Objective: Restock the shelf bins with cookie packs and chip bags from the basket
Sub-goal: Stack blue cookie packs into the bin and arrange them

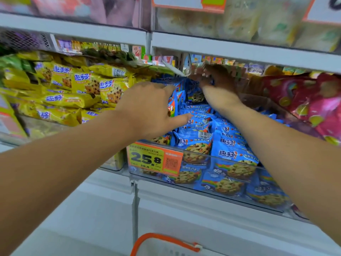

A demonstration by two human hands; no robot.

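Blue cookie packs (pixel 228 145) fill the clear shelf bin (pixel 203 189) in front of me. My left hand (pixel 147 108) reaches into the bin's left side. Its fingers go over a few upright blue packs (pixel 176 102) and its thumb lies in front of them, so it grips them. My right hand (pixel 215 82) is deeper in, at the back of the bin under the upper shelf. It is in shadow and blurred, with bent fingers against the rear packs; whether it holds one is unclear. The basket's orange handle (pixel 166 239) shows at the bottom edge.
Yellow cookie packs (pixel 83 85) fill the bin on the left. Pink and red bags (pixel 304 102) fill the one on the right. An orange and yellow price tag (pixel 155 157) hangs on the blue bin's front. The upper shelf edge (pixel 239 48) sits low over the bin.
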